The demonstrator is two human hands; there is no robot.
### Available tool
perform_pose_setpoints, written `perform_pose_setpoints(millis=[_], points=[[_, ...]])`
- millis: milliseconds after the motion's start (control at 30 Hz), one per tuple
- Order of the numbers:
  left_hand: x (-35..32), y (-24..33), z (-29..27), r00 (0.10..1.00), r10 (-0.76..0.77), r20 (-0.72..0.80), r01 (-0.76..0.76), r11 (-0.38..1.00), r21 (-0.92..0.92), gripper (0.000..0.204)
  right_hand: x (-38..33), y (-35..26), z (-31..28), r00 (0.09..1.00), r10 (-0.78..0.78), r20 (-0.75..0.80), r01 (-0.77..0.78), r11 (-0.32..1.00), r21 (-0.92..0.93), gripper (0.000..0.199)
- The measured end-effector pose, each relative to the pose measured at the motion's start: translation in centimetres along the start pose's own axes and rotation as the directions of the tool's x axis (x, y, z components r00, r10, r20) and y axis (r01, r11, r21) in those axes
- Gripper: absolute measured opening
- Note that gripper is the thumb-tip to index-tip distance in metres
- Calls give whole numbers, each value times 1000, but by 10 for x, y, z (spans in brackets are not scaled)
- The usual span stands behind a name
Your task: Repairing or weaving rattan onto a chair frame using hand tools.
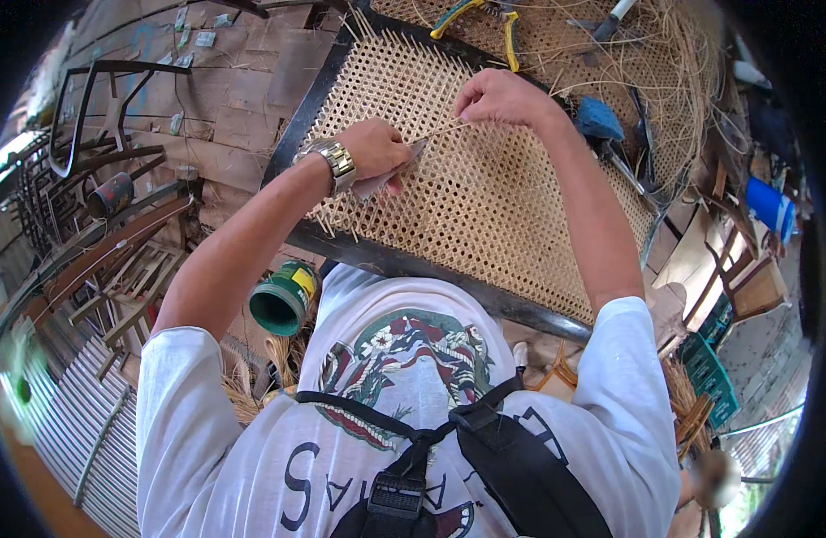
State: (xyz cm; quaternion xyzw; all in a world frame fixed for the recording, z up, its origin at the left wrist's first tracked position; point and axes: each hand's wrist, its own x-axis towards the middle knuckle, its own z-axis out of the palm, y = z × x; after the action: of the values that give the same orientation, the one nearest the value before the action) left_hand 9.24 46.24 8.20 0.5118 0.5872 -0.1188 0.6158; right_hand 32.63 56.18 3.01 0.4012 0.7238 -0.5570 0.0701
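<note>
A woven cane panel (449,211) in a dark frame (377,260) lies in front of me, with loose strand ends sticking out along its edges. Over its left part, my left hand (374,151) is closed round a flat grey blade (419,147); the fingers hide most of it. My right hand (501,97) is above the panel's far middle, pinching a thin cane strand (444,131). That strand runs between the two hands, close to the blade's tip.
Yellow-handled pliers (511,40), a blue-headed tool (599,118) and a heap of loose cane strands (673,81) lie at the far right. Dark chair frames (117,108) stand at left. A green can (283,300) sits near my lap.
</note>
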Motion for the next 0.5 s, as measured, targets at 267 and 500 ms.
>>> perform_pose_setpoints(millis=[267,500], points=[[-3,5,-14,998,-35,-57,43,989,140,37,4,-25,-4,972,86,-217,-71,995,77,16],[-19,-23,-11,990,-101,-102,89,990,-109,30,-59,-76,-65,825,-166,-540,561,352,749,9]])
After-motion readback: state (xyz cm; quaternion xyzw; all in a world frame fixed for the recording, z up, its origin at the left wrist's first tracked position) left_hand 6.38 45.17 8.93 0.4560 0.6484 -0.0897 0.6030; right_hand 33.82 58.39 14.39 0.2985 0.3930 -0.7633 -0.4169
